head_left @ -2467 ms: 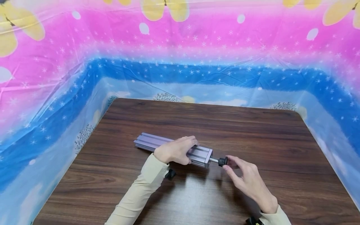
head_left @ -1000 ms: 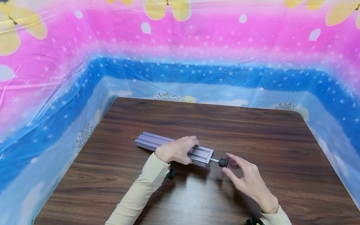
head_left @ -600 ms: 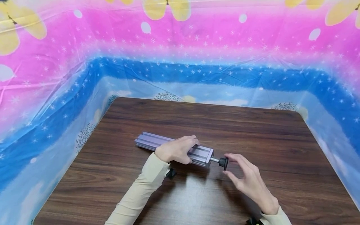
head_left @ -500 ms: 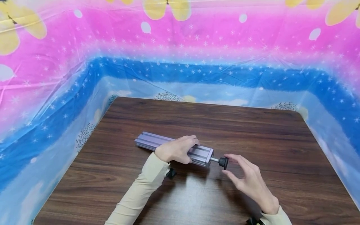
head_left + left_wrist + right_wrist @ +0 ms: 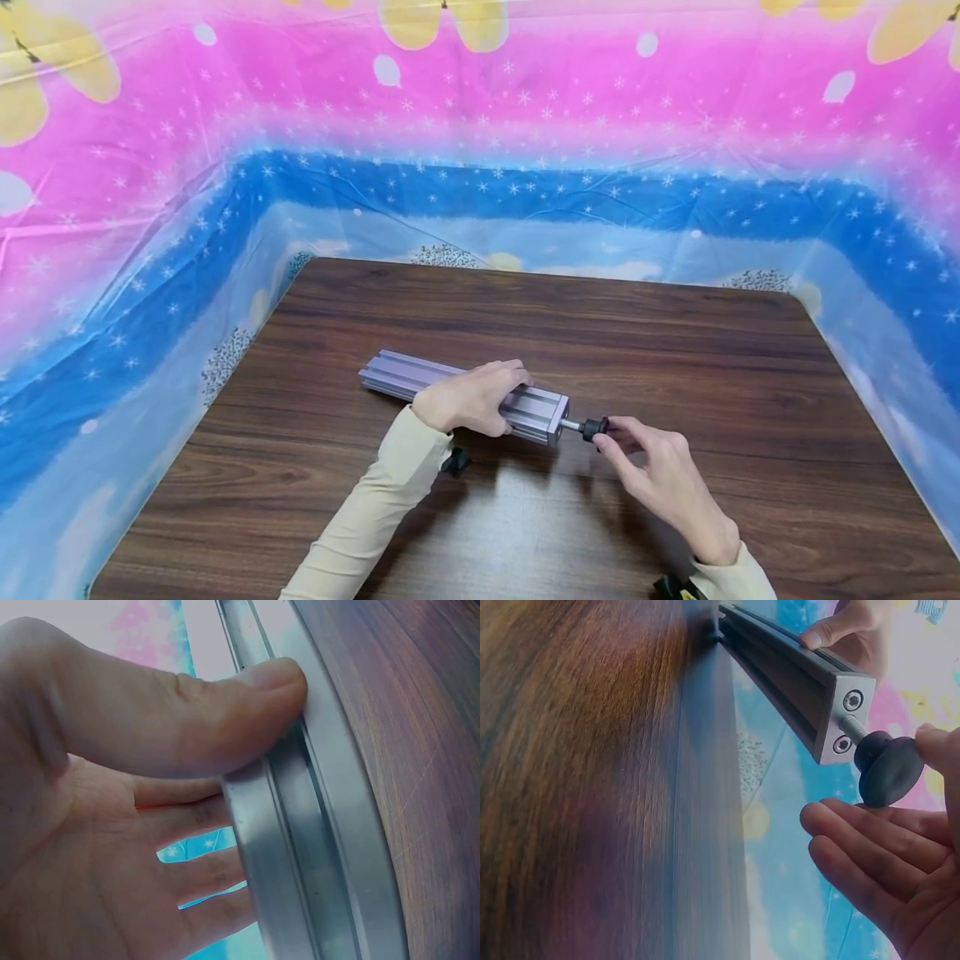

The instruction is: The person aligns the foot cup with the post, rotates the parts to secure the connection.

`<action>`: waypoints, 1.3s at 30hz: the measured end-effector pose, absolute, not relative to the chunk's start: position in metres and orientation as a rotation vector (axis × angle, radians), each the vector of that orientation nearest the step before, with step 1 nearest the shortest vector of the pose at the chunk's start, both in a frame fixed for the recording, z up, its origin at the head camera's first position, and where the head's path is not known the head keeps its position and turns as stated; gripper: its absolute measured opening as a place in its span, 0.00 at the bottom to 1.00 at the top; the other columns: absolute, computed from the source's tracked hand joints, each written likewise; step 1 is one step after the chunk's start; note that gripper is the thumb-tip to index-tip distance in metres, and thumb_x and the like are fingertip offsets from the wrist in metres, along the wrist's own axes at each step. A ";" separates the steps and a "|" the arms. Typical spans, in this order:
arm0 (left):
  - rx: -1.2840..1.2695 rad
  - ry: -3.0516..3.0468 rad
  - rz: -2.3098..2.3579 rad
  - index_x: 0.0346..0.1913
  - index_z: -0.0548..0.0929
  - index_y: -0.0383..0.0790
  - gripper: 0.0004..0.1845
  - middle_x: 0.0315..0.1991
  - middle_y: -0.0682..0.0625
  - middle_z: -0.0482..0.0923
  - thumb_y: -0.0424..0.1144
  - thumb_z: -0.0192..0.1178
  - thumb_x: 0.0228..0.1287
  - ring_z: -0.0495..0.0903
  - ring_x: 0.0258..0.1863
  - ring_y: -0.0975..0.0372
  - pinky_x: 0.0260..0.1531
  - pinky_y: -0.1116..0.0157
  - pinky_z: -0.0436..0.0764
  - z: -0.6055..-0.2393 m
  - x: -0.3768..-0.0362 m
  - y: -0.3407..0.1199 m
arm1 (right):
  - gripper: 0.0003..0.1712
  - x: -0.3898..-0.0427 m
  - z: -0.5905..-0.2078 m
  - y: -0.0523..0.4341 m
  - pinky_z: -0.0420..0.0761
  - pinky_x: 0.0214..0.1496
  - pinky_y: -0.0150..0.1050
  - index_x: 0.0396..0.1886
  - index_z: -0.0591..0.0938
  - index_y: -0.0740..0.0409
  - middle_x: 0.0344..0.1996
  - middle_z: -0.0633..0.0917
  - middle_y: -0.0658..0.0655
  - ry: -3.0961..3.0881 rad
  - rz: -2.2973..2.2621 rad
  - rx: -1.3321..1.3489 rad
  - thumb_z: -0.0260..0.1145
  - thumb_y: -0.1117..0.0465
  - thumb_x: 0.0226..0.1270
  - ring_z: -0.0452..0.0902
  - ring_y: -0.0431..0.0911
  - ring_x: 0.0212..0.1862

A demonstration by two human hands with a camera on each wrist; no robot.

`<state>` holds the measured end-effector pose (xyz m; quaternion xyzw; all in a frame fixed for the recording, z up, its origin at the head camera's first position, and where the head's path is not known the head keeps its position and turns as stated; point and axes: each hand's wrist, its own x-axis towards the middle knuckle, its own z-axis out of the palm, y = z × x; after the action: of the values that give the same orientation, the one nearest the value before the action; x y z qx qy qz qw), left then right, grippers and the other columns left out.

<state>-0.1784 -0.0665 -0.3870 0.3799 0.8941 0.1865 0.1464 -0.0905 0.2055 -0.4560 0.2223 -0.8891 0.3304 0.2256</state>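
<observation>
since half a second ago the right hand [image 5: 663, 483] has closed in on the black knob [image 5: 594, 427], its fingertips now touching it where they stood just off it before; the left hand [image 5: 468, 400] and the metal bar [image 5: 457, 393] have not shifted. from the head view the bar lies across the middle of the wooden table [image 5: 675, 358], the left hand's fingers curled over it, the knob sticking out on a threaded rod at its right end. the left wrist view shows the thumb [image 5: 225, 712] pressed along the bar's [image 5: 315, 847] groove, the fingers wrapped behind. the right wrist view shows the knob [image 5: 889, 766] touched by one fingertip, the other fingers [image 5: 870, 840] relaxed just below it, slightly spread.
</observation>
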 end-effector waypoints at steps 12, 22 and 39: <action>1.086 2.568 0.539 0.58 0.78 0.35 0.28 0.45 0.49 0.73 0.29 0.70 0.50 0.71 0.41 0.60 0.45 0.63 0.72 -0.385 -0.182 -0.066 | 0.42 -0.089 -0.455 0.209 0.76 0.59 0.27 0.66 0.78 0.60 0.57 0.84 0.55 -2.339 0.927 0.795 0.82 0.64 0.48 0.82 0.46 0.52; 1.085 2.563 0.536 0.59 0.78 0.35 0.29 0.46 0.49 0.74 0.29 0.70 0.50 0.71 0.42 0.59 0.46 0.63 0.73 -0.384 -0.181 -0.065 | 0.29 -0.092 -0.457 0.209 0.75 0.58 0.22 0.60 0.82 0.61 0.48 0.88 0.55 -2.243 0.919 0.810 0.77 0.58 0.60 0.86 0.49 0.46; 1.109 2.585 0.518 0.57 0.79 0.35 0.28 0.45 0.48 0.75 0.28 0.69 0.48 0.71 0.41 0.59 0.45 0.63 0.73 -0.386 -0.179 -0.065 | 0.11 -0.091 -0.456 0.206 0.81 0.37 0.27 0.43 0.87 0.59 0.31 0.90 0.45 -2.454 0.878 0.615 0.74 0.63 0.61 0.85 0.35 0.33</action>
<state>-0.1788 -0.0647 -0.3863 0.3839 0.8949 0.1794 0.1401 -0.0906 0.2064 -0.4563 0.2234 -0.8920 0.3190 0.2296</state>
